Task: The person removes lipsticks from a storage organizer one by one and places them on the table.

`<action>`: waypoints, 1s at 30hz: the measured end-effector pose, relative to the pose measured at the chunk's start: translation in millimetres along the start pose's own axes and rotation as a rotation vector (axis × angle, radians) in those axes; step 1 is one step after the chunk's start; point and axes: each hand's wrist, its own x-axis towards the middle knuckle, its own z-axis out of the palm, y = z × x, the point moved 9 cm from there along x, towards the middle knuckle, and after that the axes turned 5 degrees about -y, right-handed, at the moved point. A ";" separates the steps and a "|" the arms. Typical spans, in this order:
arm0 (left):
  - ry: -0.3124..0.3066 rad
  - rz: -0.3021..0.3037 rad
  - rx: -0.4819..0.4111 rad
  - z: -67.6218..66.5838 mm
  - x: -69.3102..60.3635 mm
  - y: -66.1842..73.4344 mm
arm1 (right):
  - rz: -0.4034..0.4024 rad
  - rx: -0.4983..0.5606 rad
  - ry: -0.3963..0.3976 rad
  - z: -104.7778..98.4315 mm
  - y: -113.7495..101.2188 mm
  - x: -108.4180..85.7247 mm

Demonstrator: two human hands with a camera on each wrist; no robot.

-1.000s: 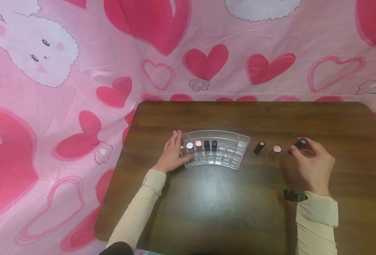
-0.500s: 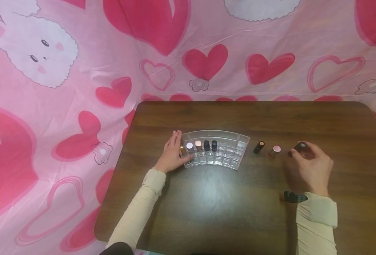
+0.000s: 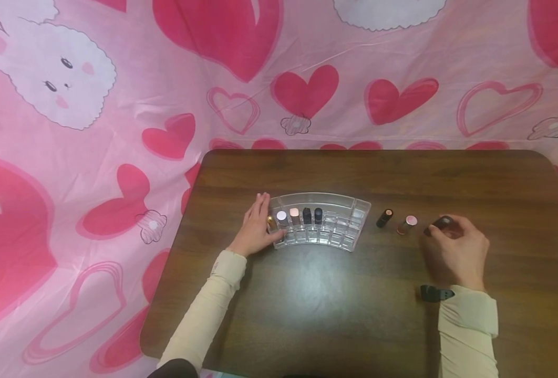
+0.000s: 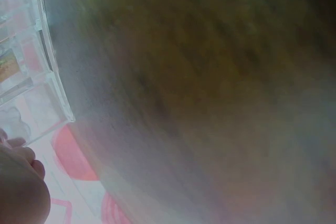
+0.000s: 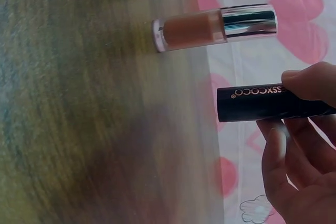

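The left grip [image 3: 254, 231], spread, seems to steady the clear curved plastic organizer [image 3: 338, 201], while the right grip [image 3: 464, 251] pinches a black cylindrical tube [image 5: 252, 103].

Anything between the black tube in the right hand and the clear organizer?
Yes, two tubes on the table: the pink-topped tube, nearer the held black tube, then the gold-banded black tube, nearer the clear organizer. The left hand is at the organizer's far end, outside that gap.
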 end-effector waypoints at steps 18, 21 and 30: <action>0.009 0.002 -0.007 0.0 0.4 -0.5 | 0.003 -0.046 -0.092 12.3 11.5 2.6; 0.010 0.002 -0.006 0.3 0.4 -1.1 | 0.005 -0.046 -0.097 13.9 13.3 3.2; -0.001 -0.009 -0.013 -0.6 -0.5 0.2 | -0.006 -0.047 -0.084 14.6 13.3 4.1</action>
